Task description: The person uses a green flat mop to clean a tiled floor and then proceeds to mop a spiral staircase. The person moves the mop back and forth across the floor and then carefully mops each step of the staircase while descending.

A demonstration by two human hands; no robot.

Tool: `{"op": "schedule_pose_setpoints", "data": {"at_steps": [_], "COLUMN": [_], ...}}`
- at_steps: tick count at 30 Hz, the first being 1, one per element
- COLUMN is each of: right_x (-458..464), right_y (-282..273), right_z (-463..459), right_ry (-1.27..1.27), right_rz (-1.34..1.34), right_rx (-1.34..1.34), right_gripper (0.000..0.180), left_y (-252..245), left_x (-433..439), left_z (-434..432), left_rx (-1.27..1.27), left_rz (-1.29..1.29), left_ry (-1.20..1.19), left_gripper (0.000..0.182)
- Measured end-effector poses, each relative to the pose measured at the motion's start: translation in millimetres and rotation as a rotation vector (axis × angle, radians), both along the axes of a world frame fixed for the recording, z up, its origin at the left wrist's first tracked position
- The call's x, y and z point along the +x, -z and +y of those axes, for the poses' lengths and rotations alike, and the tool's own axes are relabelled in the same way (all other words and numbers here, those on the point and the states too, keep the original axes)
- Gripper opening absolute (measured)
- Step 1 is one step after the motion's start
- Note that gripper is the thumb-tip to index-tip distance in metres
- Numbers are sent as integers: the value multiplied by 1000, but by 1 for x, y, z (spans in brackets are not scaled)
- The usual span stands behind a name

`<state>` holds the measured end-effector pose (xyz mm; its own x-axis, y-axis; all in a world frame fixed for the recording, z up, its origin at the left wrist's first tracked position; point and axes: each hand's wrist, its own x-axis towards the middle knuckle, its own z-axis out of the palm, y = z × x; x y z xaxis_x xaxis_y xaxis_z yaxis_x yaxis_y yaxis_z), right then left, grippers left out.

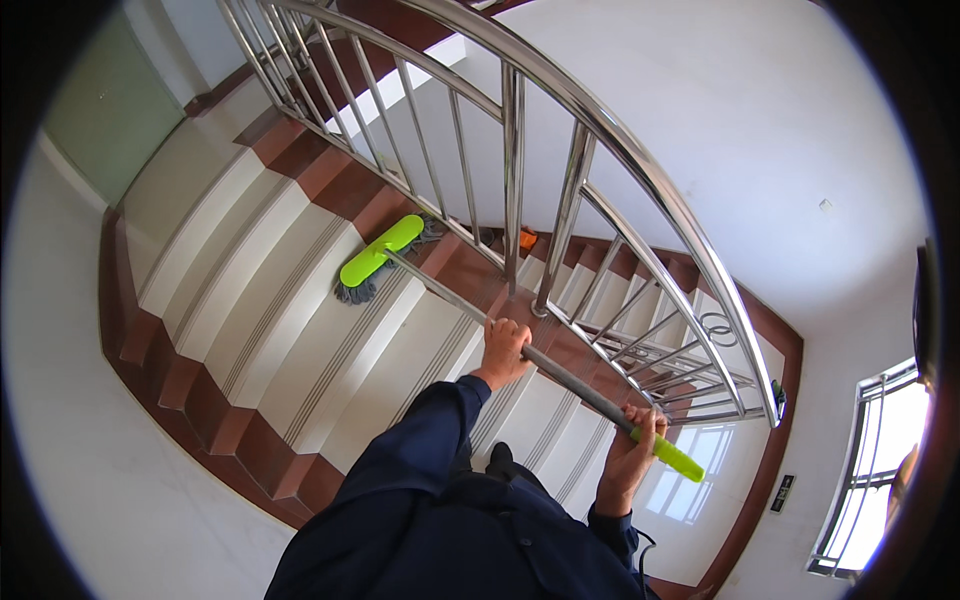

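A mop with a lime-green flat head and grey strands lies across a light tiled stair tread, near the brown border by the railing. Its grey metal pole slants from the head down to the right, across the front of my body. My left hand grips the middle of the pole. Near the lime-green end grip, my right hand is closed round the pole's upper end. Both my arms are in dark blue sleeves. One dark shoe shows on the stairs below me.
A stainless steel railing with upright bars runs along the stairs. Behind it, another flight and an orange object are visible. A pale green door stands at the upper left, a barred window at the right. White walls flank the stairs.
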<state>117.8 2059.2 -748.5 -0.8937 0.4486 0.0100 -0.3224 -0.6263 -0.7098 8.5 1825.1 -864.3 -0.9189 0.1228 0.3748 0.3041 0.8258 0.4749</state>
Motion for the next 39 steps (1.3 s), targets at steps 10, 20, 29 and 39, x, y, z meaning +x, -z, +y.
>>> {"op": "schedule_pose_setpoints", "data": {"at_steps": [10, 20, 29, 39], "right_x": [34, -55, -11, -3], "right_y": [-12, 1, -32, -37], "right_z": [38, -4, 86, 34], "right_ry": [79, -80, -205, -144], "right_rz": [38, 68, 99, 140], "right_rx": [-81, 16, -107, -7], "right_gripper": [11, 12, 17, 10], "left_y": [-16, -6, -35, -16], "left_x": [20, -53, 54, 52], "left_z": [51, -22, 33, -19], "left_rx": [201, 18, 191, 218], "left_rz": [120, 32, -23, 80], "left_ry": [75, 59, 137, 46], "left_gripper": [29, 20, 24, 26]}}
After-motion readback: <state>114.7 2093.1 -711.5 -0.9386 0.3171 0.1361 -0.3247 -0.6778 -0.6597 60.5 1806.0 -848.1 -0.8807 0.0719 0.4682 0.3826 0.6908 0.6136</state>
